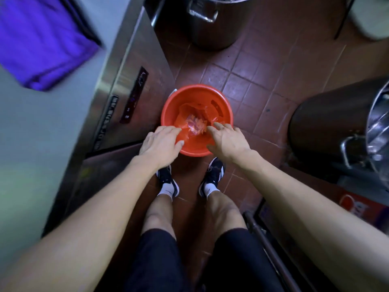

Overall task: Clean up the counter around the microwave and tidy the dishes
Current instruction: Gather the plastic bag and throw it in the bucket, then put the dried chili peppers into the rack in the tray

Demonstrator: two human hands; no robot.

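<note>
An orange-red bucket [170, 110] stands on the tiled floor just ahead of my feet. Inside it lies a crumpled reddish plastic bag [194, 121] with scraps in it. My left hand [161, 144] hovers over the bucket's near left rim, fingers spread and relaxed, fingertips at the bag's edge. My right hand [227, 142] is over the near right rim, fingers loosely extended toward the bag. Neither hand plainly grips anything.
A stainless steel counter unit [126, 87] runs along the left, with a purple cloth [42, 43] on the counter top. Large steel pots stand at the back [212, 22] and right [379, 131]. A dark bin [328, 127] and a cardboard box [357, 207] sit on the right.
</note>
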